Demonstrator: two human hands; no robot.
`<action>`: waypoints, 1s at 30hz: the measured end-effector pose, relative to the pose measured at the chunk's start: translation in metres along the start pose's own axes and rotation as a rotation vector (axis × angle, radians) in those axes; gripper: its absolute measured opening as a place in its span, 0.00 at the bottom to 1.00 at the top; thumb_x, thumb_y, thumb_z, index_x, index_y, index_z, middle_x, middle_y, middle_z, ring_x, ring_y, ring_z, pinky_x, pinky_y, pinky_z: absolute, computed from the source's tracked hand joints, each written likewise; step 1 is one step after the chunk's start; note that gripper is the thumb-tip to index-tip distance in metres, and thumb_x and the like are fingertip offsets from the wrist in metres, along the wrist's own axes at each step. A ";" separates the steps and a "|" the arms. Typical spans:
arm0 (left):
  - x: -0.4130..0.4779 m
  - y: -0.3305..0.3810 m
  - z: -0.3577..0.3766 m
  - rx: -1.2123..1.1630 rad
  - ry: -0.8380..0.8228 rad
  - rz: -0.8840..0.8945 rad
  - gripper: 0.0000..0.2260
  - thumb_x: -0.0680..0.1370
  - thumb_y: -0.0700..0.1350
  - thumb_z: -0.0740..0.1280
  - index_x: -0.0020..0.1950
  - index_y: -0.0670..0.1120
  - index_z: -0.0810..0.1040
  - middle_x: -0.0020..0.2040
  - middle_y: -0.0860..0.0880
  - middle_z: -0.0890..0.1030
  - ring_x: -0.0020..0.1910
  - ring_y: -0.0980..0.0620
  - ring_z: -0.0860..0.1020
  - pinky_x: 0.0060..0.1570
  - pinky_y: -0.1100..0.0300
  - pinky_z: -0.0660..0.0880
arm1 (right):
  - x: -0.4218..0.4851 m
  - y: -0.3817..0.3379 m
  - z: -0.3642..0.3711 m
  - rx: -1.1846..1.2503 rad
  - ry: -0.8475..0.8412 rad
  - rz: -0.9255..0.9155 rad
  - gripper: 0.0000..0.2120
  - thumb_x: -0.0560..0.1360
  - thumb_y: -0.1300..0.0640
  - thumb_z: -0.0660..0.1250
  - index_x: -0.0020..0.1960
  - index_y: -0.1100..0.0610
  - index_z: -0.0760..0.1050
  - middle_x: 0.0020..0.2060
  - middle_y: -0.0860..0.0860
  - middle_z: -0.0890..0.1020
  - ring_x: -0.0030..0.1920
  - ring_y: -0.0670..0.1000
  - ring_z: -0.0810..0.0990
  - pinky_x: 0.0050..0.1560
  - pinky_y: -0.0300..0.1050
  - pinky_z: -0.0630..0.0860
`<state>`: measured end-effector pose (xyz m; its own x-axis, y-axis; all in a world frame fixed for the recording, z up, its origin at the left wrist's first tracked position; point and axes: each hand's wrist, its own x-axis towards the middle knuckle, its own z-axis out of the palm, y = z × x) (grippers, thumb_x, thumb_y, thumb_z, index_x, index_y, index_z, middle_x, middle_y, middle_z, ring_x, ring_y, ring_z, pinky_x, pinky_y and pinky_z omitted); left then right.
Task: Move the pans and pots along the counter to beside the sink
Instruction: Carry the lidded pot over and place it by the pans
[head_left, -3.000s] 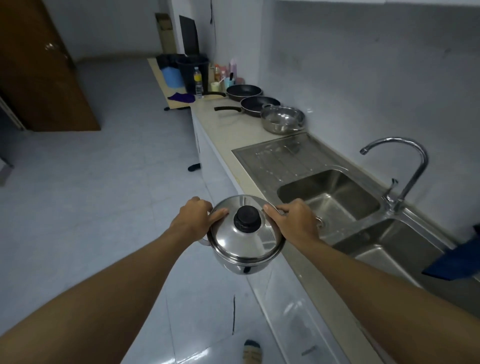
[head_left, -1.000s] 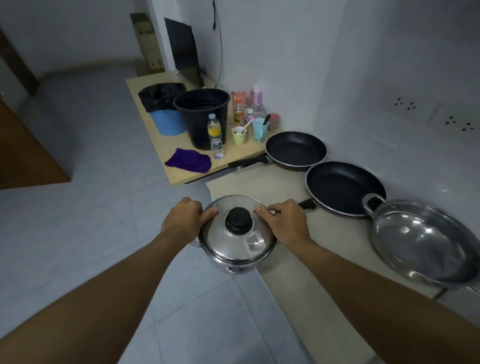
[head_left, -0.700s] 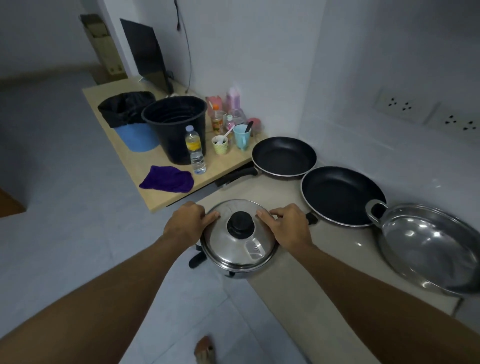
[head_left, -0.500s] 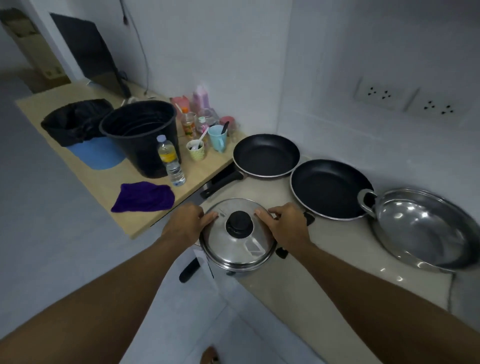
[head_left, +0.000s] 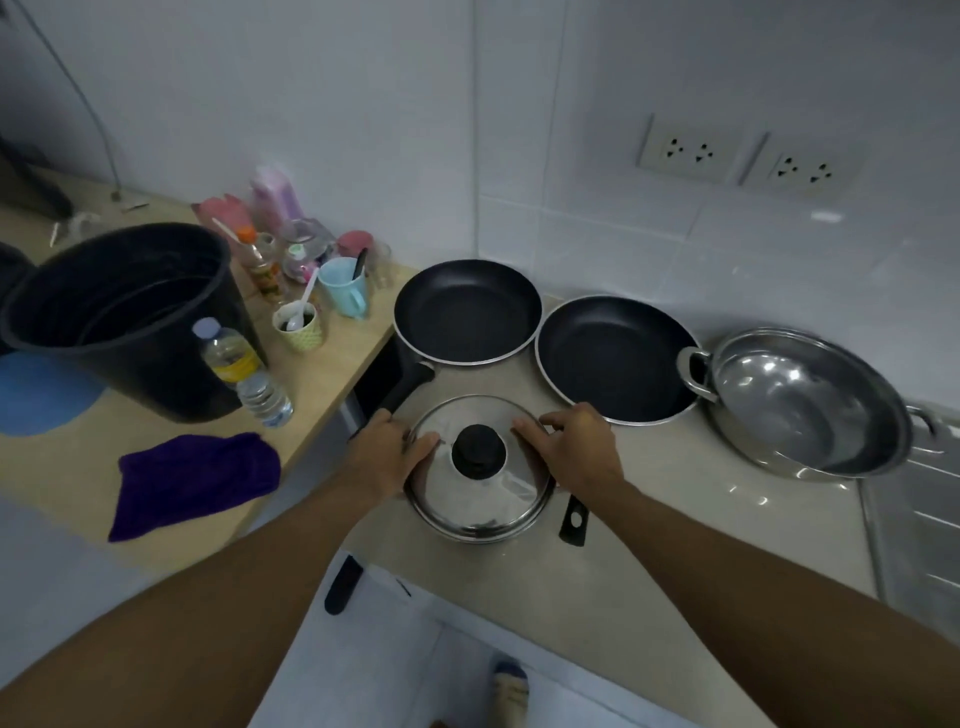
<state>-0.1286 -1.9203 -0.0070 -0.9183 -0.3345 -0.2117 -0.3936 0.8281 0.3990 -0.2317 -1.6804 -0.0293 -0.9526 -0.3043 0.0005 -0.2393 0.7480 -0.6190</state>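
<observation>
Now, with your left hand (head_left: 388, 456) and right hand (head_left: 574, 451) gripping the lidded pot (head_left: 479, 470), lower it level, clear of both pan handles.

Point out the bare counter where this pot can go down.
Bare counter lies right of the lidded pot, in front of the second frying pan and steel wok. The back row along the wall is crowded; a pan handle lies beside the pot.

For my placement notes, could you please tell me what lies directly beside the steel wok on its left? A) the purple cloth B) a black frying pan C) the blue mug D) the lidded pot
B: the steel wok has its handle against the rim of a black frying pan.
</observation>
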 end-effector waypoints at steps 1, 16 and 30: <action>0.008 -0.002 0.003 0.006 -0.009 0.004 0.20 0.80 0.59 0.62 0.44 0.42 0.76 0.48 0.44 0.72 0.51 0.42 0.76 0.55 0.47 0.74 | 0.005 0.002 0.002 -0.008 0.006 0.010 0.24 0.75 0.32 0.67 0.34 0.51 0.80 0.38 0.51 0.76 0.40 0.47 0.75 0.36 0.38 0.65; 0.053 0.010 0.017 0.265 0.213 0.274 0.27 0.81 0.57 0.53 0.72 0.39 0.71 0.66 0.39 0.75 0.59 0.37 0.76 0.53 0.45 0.76 | 0.032 0.001 0.016 -0.313 0.083 -0.238 0.26 0.82 0.38 0.55 0.68 0.54 0.77 0.65 0.51 0.80 0.73 0.57 0.71 0.72 0.56 0.70; 0.112 0.028 0.004 0.731 -0.031 0.441 0.37 0.76 0.53 0.26 0.81 0.45 0.54 0.82 0.46 0.55 0.79 0.41 0.55 0.76 0.44 0.48 | 0.066 -0.004 0.017 -0.443 0.078 -0.176 0.25 0.85 0.43 0.50 0.72 0.55 0.74 0.65 0.50 0.82 0.64 0.51 0.80 0.67 0.51 0.72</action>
<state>-0.2419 -1.9330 -0.0228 -0.9754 0.0901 -0.2012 0.1352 0.9654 -0.2229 -0.2906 -1.7137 -0.0400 -0.8976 -0.4165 0.1445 -0.4392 0.8735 -0.2100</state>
